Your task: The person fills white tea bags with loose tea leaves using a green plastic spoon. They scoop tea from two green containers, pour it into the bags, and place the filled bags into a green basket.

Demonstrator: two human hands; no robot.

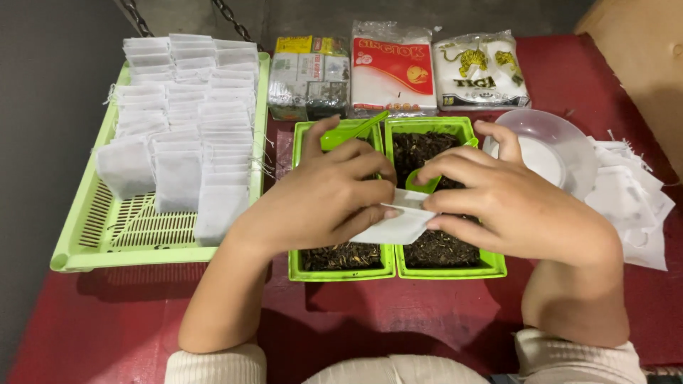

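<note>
Hands (324, 195) (498, 203) grip white pouch (398, 226) above green tubs (341, 269); spoon (425, 183) possibly pinched right; tray (107, 235) left.

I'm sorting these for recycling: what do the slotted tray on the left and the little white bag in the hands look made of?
Slotted tray: light-green moulded plastic, going by its glossy rim. White bag: thin matte filter paper or non-woven fabric, probably; it bends softly between left hand and right hand.

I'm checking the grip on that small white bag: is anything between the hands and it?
Nothing visible. The left hand and right hand both pinch the white bag directly, above the two green trays of dark loose leaves. A green scoop sits just behind the bag, by the right fingers.
</note>
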